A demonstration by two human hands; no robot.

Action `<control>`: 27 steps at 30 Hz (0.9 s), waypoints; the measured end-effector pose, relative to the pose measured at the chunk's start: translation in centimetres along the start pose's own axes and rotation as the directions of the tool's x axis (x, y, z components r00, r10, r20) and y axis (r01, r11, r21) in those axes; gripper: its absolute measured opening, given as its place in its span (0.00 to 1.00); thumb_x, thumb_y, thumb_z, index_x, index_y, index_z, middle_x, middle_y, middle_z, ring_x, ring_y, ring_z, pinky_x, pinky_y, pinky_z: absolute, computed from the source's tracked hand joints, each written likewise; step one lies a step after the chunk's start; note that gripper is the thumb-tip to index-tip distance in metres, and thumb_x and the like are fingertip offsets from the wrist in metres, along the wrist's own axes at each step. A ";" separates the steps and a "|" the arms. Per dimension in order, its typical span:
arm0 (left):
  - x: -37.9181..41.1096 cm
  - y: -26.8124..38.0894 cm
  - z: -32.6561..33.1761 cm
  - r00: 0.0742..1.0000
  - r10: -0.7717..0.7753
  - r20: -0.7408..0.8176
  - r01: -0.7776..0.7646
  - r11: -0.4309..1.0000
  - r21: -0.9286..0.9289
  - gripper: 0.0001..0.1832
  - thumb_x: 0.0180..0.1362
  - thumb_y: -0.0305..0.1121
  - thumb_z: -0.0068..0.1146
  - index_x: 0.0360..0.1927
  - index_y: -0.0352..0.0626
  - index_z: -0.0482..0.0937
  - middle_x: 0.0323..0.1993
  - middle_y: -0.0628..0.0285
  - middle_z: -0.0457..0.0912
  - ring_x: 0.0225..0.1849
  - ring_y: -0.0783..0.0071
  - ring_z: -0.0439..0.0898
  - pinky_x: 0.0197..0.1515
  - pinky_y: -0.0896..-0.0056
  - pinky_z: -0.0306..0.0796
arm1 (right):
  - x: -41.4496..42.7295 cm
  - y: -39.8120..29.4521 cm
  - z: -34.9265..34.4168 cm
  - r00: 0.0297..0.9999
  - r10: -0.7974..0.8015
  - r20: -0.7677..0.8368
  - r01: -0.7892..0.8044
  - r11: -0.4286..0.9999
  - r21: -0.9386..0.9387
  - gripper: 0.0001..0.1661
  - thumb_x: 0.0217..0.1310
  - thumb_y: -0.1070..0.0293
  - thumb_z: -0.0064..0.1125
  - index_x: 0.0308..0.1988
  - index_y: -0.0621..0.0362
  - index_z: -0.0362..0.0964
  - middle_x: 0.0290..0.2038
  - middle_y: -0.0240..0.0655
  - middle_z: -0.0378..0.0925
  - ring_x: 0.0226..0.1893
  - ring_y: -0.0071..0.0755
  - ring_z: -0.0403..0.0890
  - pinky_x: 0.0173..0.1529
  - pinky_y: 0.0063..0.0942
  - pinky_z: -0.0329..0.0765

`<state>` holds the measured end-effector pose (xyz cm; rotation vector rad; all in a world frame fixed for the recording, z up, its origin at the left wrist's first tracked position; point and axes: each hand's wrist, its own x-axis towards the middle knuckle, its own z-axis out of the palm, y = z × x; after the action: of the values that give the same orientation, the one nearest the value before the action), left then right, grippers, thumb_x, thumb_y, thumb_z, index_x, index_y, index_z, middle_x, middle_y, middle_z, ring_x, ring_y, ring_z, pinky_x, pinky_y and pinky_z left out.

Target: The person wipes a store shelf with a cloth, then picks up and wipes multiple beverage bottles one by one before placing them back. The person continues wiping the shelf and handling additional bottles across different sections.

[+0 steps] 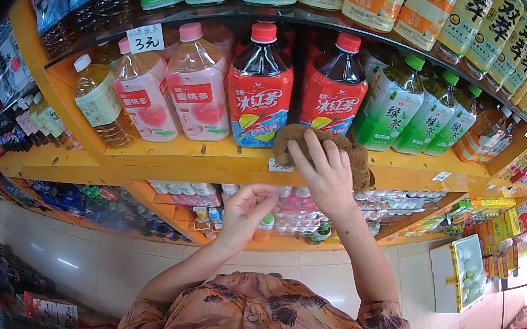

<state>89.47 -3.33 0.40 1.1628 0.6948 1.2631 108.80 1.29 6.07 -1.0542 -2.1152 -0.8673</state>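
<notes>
My right hand (pixel 325 173) presses a folded brown cloth (pixel 361 163) onto the front edge of a yellow wooden shelf (pixel 170 153). The cloth covers the foot of one red-labelled iced tea bottle (pixel 334 92); another such bottle (pixel 259 90) stands just left of it. My left hand (pixel 250 210) is raised below the shelf edge, fingers curled, with nothing seen in it. Peach drink bottles (pixel 198 84) with pink caps stand further left. Green tea bottles (pixel 391 105) with green caps are on the right, close to the cloth.
A dark upper shelf (pixel 316 18) holds more drink bottles. A price card (pixel 145 38) hangs at its left. Lower shelves hold packs of small bottles (pixel 399 202). On the tiled floor (pixel 293 265), a white foam box (pixel 450 274) with round green items stands at the right, near stacked cartons (pixel 505 233).
</notes>
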 end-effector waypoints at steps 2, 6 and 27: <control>0.6 0.5 0.3 0.999 0.038 -0.016 -0.038 0.998 0.040 0.13 0.62 0.21 0.54 0.51 0.34 0.74 0.44 0.60 0.79 0.44 0.73 0.80 0.48 0.73 0.74 | -0.3 0.7 -0.5 1.000 0.013 -0.001 -0.012 0.996 0.087 0.30 0.48 0.71 0.54 0.55 0.55 0.72 0.58 0.42 0.71 0.46 0.42 0.73 0.46 0.34 0.70; 4.2 3.5 2.6 0.854 0.502 0.137 -0.504 0.733 0.456 0.21 0.60 0.21 0.58 0.57 0.33 0.71 0.53 0.56 0.74 0.55 0.67 0.75 0.56 0.69 0.71 | -1.5 1.6 -0.8 0.962 0.235 -0.138 -0.203 0.956 0.210 0.31 0.41 0.78 0.59 0.52 0.61 0.73 0.57 0.44 0.71 0.50 0.46 0.74 0.53 0.39 0.74; 15.5 3.6 8.2 0.803 0.596 -0.003 -0.569 0.769 0.291 0.33 0.72 0.43 0.38 0.73 0.38 0.48 0.70 0.44 0.58 0.70 0.54 0.62 0.68 0.65 0.57 | 5.9 4.4 -0.5 0.865 0.294 -0.408 -0.232 0.953 0.195 0.24 0.55 0.71 0.62 0.53 0.59 0.72 0.64 0.47 0.65 0.59 0.60 0.67 0.61 0.45 0.68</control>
<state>99.18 8.88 9.20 1.6419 0.6081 1.7960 109.65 5.51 12.08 -0.9457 -1.5905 -0.7260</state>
